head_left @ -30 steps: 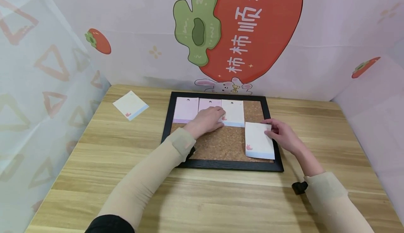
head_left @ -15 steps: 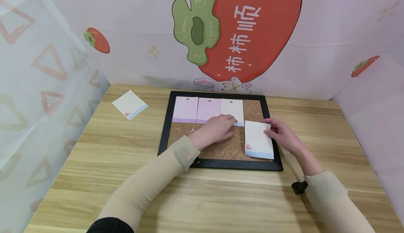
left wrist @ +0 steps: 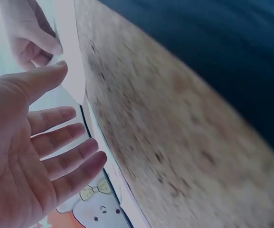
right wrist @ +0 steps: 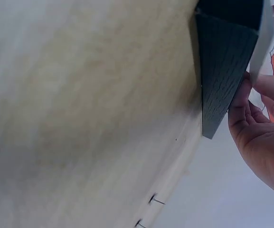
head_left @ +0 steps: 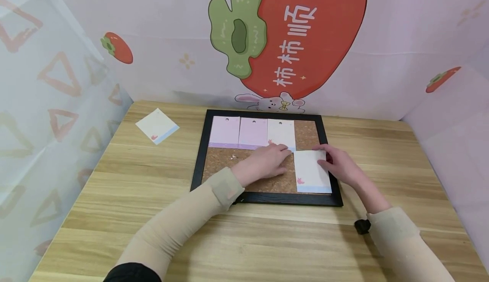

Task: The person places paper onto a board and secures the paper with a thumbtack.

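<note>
A black-framed cork board lies on the wooden table. Along its top sit two lilac notes and a white note, each with a small round mark near its top edge. My right hand pinches the right edge of another white note, with a blue strip and a pink print, over the board's right part. My left hand hovers by the lower edge of the top-row white note, fingers fairly straight. The left wrist view shows this left hand with fingers spread and holding nothing.
A loose white note lies at the table's back left. Small pale bits are on the cork. In the right wrist view, pins with thin shafts are near the table's edge. A printed cloth stands behind.
My left hand has moved right and toward me, from the second lilac note to the top-row white note's lower edge. The pinched note has shifted slightly left and lies straighter.
</note>
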Tool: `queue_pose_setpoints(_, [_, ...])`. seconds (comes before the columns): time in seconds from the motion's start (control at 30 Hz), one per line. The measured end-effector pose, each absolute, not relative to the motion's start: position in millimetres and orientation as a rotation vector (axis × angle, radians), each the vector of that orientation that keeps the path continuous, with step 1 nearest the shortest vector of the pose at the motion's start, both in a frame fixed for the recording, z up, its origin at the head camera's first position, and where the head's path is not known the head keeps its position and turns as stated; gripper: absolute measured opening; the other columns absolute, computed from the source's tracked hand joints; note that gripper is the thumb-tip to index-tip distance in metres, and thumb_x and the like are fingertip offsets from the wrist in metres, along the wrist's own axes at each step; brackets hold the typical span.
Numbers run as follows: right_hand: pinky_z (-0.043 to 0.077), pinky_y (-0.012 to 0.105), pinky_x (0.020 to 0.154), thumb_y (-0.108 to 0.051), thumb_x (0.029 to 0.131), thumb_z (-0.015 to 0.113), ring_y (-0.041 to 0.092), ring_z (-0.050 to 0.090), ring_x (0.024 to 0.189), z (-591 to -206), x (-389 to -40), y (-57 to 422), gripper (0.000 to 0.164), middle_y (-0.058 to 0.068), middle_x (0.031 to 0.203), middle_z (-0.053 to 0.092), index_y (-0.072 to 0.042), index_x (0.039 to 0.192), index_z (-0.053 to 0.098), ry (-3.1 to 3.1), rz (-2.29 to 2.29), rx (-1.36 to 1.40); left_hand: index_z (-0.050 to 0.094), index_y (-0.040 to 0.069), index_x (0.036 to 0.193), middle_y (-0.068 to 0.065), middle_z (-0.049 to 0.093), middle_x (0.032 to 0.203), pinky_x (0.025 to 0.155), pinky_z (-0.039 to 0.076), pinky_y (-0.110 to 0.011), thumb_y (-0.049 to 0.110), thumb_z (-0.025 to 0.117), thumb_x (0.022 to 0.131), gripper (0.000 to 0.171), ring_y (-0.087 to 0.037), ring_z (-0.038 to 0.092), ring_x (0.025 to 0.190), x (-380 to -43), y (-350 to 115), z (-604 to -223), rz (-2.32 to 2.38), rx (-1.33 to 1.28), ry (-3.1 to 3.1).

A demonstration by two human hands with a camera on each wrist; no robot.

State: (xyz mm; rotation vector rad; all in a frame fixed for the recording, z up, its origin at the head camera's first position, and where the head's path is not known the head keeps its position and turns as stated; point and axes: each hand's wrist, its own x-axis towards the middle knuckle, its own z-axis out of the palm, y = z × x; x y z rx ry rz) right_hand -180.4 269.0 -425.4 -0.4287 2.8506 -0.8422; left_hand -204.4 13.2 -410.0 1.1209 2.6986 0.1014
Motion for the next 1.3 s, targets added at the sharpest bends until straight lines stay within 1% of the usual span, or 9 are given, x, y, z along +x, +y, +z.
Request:
queue_pose_setpoints(0.13, [0.048, 0.034, 0.075, -0.006, 0.095, 0.066, 0.024, 0.055, 0.088, -424.8, -179.0, 267.3, 0.044, 0.017, 0.113, 0.066, -0.005, 0.137, 0.055, 2.836, -0.790, -0.449, 0.043, 0.016, 0.151, -0.004, 0.043, 0.157, 0.108, 0.049, -0.038, 0.050, 0.060, 0.097, 0.066, -0.023, 0.049, 0.139, -199.0, 18.6, -408.4, 0.057, 1.119, 2.676])
queue_pose_setpoints(0.27, [0.050, 0.049, 0.091, -0.008, 0.092, 0.070, 0.030, 0.057, 0.105, -424.8, -177.7, 265.1, 0.050, 0.022, 0.133, 0.060, -0.003, 0.139, 0.053, 2.839, -0.732, -0.454, 0.040, 0.016, 0.153, -0.002, 0.040, 0.159, 0.108, 0.049, -0.037, 0.053, 0.059, 0.096, 0.071, -0.022, 0.046, 0.142, -195.3, 22.9, -409.7, 0.012, 1.129, 2.670])
queue_pose_setpoints(0.47, [0.052, 0.050, 0.089, -0.009, 0.089, 0.074, 0.030, 0.059, 0.100, -424.5, -176.1, 262.8, 0.051, 0.023, 0.125, 0.061, -0.002, 0.136, 0.055, 2.914, -0.596, -0.519, 0.036, 0.014, 0.155, -0.002, 0.036, 0.162, 0.114, 0.043, -0.036, 0.055, 0.056, 0.097, 0.074, -0.021, 0.041, 0.146, -188.0, 32.4, -412.0, -0.045, 1.166, 2.662])
queue_pose_setpoints(0.57, [0.052, 0.053, 0.091, -0.010, 0.087, 0.077, 0.034, 0.057, 0.104, -425.7, -175.0, 264.0, 0.049, 0.023, 0.122, 0.059, -0.002, 0.132, 0.058, 2.970, -0.550, -0.577, 0.033, 0.016, 0.157, -0.003, 0.032, 0.164, 0.116, 0.041, -0.037, 0.058, 0.053, 0.097, 0.076, -0.022, 0.036, 0.149, -183.7, 37.7, -412.1, -0.064, 1.153, 2.666])
queue_pose_setpoints(0.67, [0.050, 0.057, 0.094, -0.011, 0.084, 0.080, 0.039, 0.054, 0.108, -427.9, -174.1, 266.2, 0.045, 0.026, 0.121, 0.057, -0.001, 0.124, 0.063, 3.040, -0.506, -0.629, 0.031, 0.022, 0.158, -0.002, 0.028, 0.166, 0.117, 0.039, -0.045, 0.061, 0.050, 0.097, 0.075, -0.027, 0.030, 0.152, -180.0, 41.0, -413.8, -0.054, 1.102, 2.666])
queue_pose_setpoints(0.77, [0.050, 0.057, 0.092, -0.013, 0.082, 0.082, 0.040, 0.053, 0.105, -430.0, -173.6, 268.4, 0.036, 0.027, 0.119, 0.056, -0.001, 0.113, 0.066, 3.078, -0.481, -0.646, 0.032, 0.027, 0.157, 0.000, 0.027, 0.166, 0.116, 0.036, -0.055, 0.061, 0.050, 0.097, 0.072, -0.030, 0.026, 0.153, -177.1, 42.1, -416.0, -0.024, 1.044, 2.662])
queue_pose_setpoints(0.9, [0.048, 0.058, 0.094, -0.013, 0.085, 0.079, 0.042, 0.053, 0.107, -429.4, -172.5, 269.7, 0.025, 0.025, 0.116, 0.059, -0.003, 0.105, 0.069, 3.059, -0.450, -0.641, 0.034, 0.026, 0.156, 0.001, 0.028, 0.165, 0.113, 0.036, -0.062, 0.060, 0.050, 0.098, 0.070, -0.029, 0.026, 0.153, -174.9, 42.1, -416.9, -0.001, 1.018, 2.658])
queue_pose_setpoints(1.17, [0.046, 0.061, 0.100, -0.012, 0.087, 0.077, 0.044, 0.053, 0.115, -416.9, -167.9, 273.0, 0.033, 0.026, 0.125, 0.060, 0.000, 0.117, 0.069, 2.941, -0.451, -0.633, 0.035, 0.024, 0.156, 0.001, 0.029, 0.165, 0.111, 0.040, -0.062, 0.057, 0.052, 0.098, 0.069, -0.026, 0.029, 0.152, -173.3, 42.8, -417.4, -0.011, 1.017, 2.659])
queue_pose_setpoints(1.3, [0.051, 0.058, 0.096, -0.009, 0.089, 0.073, 0.043, 0.058, 0.117, -409.7, -164.9, 282.9, 0.039, 0.025, 0.128, 0.062, 0.002, 0.125, 0.064, 2.851, -0.586, -0.611, 0.034, 0.023, 0.156, 0.002, 0.028, 0.165, 0.111, 0.040, -0.060, 0.058, 0.051, 0.098, 0.070, -0.024, 0.029, 0.152, -173.3, 43.6, -418.8, -0.042, 1.025, 2.668])
